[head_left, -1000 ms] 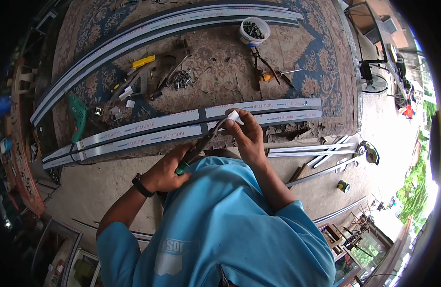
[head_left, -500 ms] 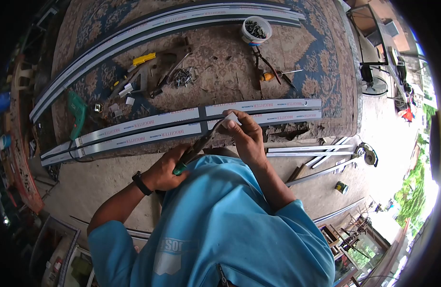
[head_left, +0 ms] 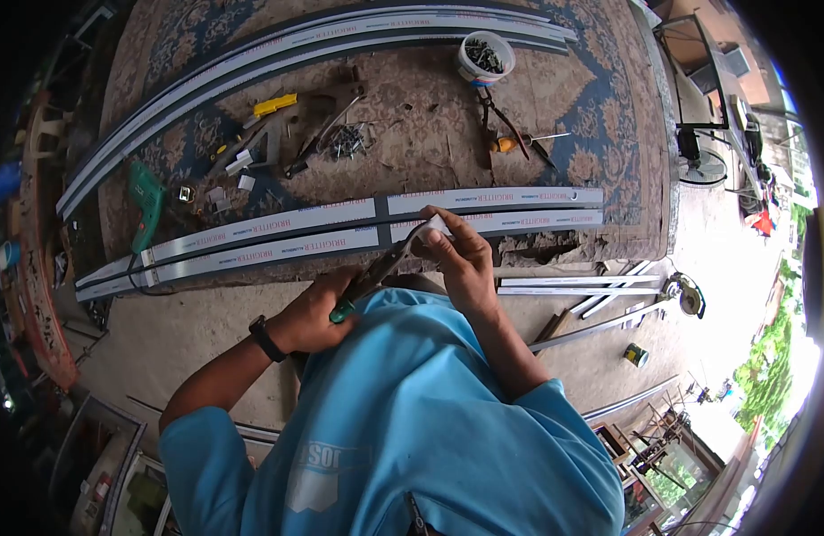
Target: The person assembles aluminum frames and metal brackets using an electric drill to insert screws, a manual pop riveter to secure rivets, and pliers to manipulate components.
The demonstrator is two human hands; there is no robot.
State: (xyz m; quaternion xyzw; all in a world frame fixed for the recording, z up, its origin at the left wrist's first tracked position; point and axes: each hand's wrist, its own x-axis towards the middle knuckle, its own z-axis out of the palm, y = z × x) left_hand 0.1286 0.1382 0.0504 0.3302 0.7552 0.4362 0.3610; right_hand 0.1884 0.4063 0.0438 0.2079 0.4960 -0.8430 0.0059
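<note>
My left hand, with a black band at its wrist, is closed round green-handled metal snips that slant up to the right, in front of my shirt. Between the thumb and fingers of my right hand is a small white piece, at the tip of the snips. Whether the jaws are on the piece cannot be made out. Just beyond both hands lie long aluminium profiles with white printed film, partly hidden by my right hand.
On the patterned carpet are a green power tool, a yellow-handled tool, pliers, a screwdriver and loose screws. A white bucket of fasteners stands behind. More profiles line the back.
The view has shifted slightly. My hands keep almost the same pose, the snips still in the left and the white piece in the right.
</note>
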